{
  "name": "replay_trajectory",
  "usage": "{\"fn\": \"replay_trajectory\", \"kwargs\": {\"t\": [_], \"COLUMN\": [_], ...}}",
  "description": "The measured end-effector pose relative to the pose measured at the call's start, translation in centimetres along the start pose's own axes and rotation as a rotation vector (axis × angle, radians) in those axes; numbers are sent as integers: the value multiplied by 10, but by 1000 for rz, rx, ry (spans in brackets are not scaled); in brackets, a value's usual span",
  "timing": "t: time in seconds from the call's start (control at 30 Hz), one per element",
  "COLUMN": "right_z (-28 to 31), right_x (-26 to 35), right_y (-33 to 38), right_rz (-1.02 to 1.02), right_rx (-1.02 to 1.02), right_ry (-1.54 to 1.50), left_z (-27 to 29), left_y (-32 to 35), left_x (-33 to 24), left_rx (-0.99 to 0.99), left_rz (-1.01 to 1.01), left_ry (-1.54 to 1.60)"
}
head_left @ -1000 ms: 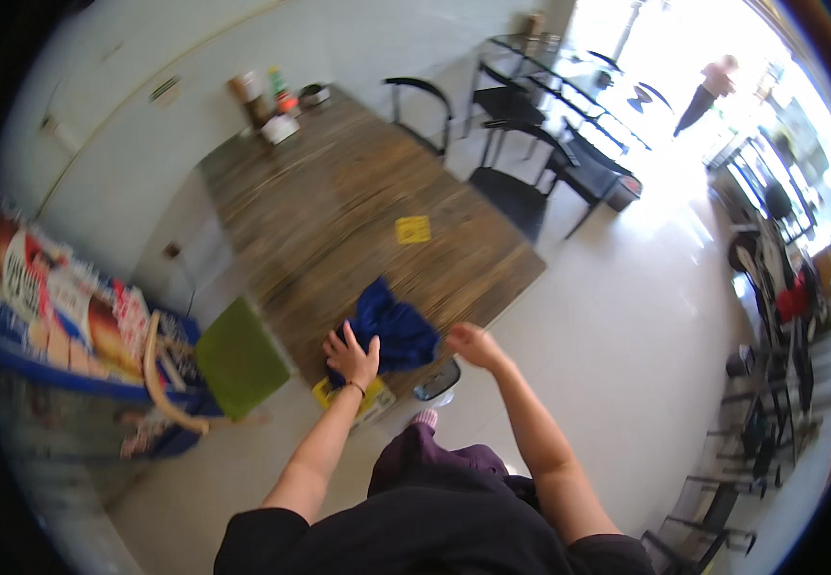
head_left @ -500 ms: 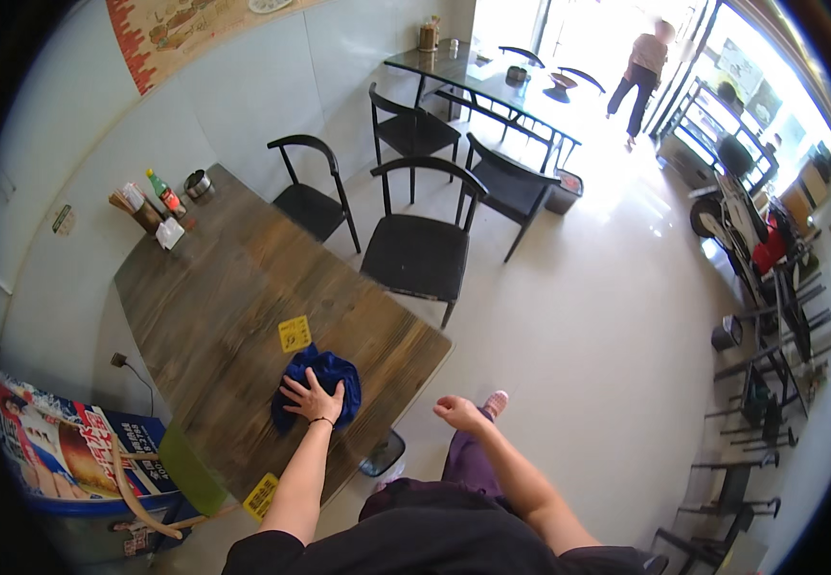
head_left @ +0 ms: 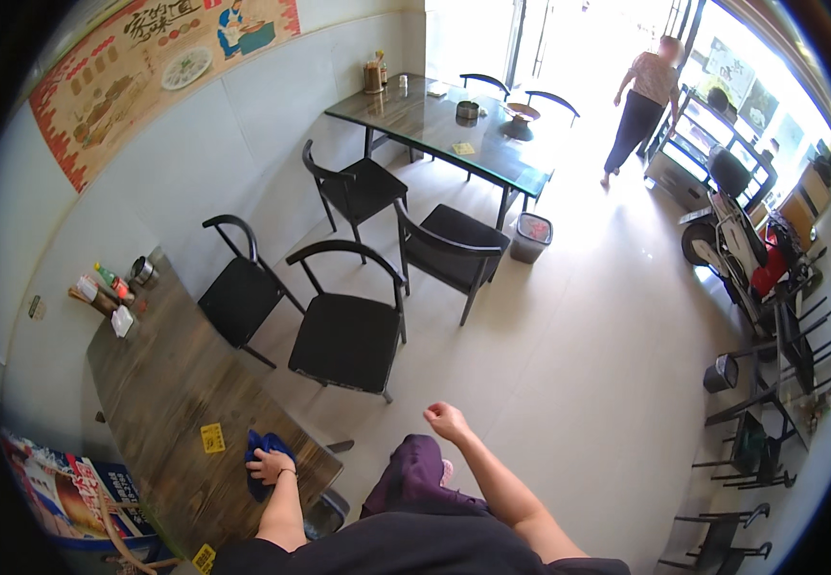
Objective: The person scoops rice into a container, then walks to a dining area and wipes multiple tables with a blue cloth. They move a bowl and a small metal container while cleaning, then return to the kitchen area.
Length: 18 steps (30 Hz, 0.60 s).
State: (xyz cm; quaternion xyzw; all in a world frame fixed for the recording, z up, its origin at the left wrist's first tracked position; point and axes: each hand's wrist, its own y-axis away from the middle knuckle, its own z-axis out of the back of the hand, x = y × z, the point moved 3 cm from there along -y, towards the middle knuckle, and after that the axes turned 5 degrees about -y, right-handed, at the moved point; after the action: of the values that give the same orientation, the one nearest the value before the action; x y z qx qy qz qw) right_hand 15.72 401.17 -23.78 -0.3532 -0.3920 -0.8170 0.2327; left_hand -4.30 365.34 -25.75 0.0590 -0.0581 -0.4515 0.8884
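Observation:
On the near end of the brown wooden table (head_left: 171, 383) lies a crumpled dark blue cloth (head_left: 276, 443). My left hand (head_left: 270, 466) presses down on the cloth, its fingers bent over it. A yellow sticker (head_left: 213, 438) is on the tabletop just left of the cloth. My right hand (head_left: 446, 421) hangs in the air over the floor, away from the table, loosely closed with nothing seen in it.
Black chairs (head_left: 343, 340) stand beyond the table. Farther off is a glass-topped table (head_left: 406, 115) with a bowl (head_left: 521, 115), and a bin (head_left: 532, 238) beside it. A person (head_left: 645, 105) is near the bright doorway. Right stand a scooter (head_left: 736, 235) and stacked furniture (head_left: 770, 364).
My view has shifted forward and to the right, so the table sits lower left. My left hand's fingers are more bent on the cloth. The person by the doorway has turned and moved.

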Motion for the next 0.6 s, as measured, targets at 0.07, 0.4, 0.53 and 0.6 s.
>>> {"fn": "replay_trajectory", "kwargs": {"t": [0.07, 0.4, 0.53, 0.6], "right_z": [13, 222, 316, 349], "right_x": [8, 14, 61, 62], "right_y": [-26, -222, -267, -292], "right_rz": [35, 169, 160, 145], "right_rx": [166, -91, -259, -254], "right_ry": [-25, -29, -204, -245], "left_z": [2, -4, 40, 73], "left_y": [13, 32, 132, 204], "left_x": [-16, -200, -409, -522], "left_rx": [19, 169, -324, -71], "left_rz": [58, 251, -359, -754], "left_ry": [-2, 500, 911, 1213]}}
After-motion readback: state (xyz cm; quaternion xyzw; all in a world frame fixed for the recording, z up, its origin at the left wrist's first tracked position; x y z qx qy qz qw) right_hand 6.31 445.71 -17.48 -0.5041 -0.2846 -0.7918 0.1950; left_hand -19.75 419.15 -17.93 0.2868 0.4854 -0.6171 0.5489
